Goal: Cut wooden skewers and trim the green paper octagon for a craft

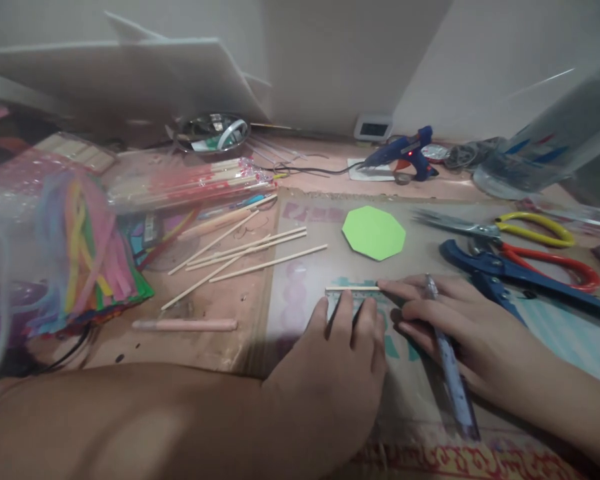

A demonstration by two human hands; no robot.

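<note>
My left hand [347, 347] lies on the work surface with its fingers spread. Its fingertips press along a small clear ruler, mostly hidden under them, and a short thin wooden stick [353, 289] lies along the ruler's far edge. My right hand [445, 313] holds a pen [451, 373] between its fingers, the tip pointing up and away. The right index fingertip touches the stick's right end. Beyond both hands lies a bright green octagon [374, 233]. Several longer wooden sticks [250, 250] are scattered to the left, partly over the edge of the board [300, 310].
Yellow-and-red-handled pliers [480, 230] and a blue cutter [520, 270] lie to the right. A blue glue gun [405, 153] stands behind, with a red light. Colourful strips [90, 247], a pink pen [190, 325] and a metal bowl [213, 133] are on the left.
</note>
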